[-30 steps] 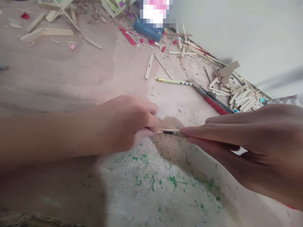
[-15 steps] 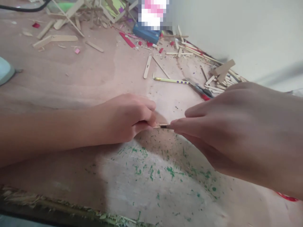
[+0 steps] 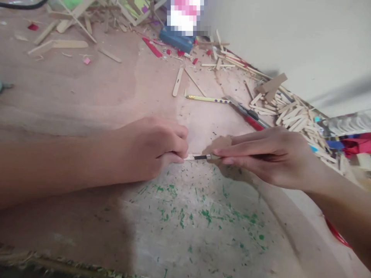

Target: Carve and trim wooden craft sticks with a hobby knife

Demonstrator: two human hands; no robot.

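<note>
My left hand (image 3: 162,148) is closed, knuckles up, resting low over the table. Its thumb and fingers pinch a short pale wooden stick (image 3: 189,157), of which just the end shows. From the other side my right hand (image 3: 257,154) grips a small hand tool with a dark flat blade (image 3: 199,157) and a silvery collar (image 3: 209,157). The blade lies along the wooden stick, close to my left fingertips; whether it touches cannot be seen. Most of the tool's handle is hidden by my right fingers.
Beyond my hands lie a pencil (image 3: 207,99) and a red-handled cutter (image 3: 246,113). Wooden sticks (image 3: 292,116) are heaped at the right by the wall. A blue block (image 3: 176,38) and a stick structure (image 3: 84,15) stand at the back. Green paint marks the wooden table (image 3: 162,243).
My right hand has drawn back and turned, so its fingers and the tool's collar now show. My left hand has hardly moved. The view has shifted slightly.
</note>
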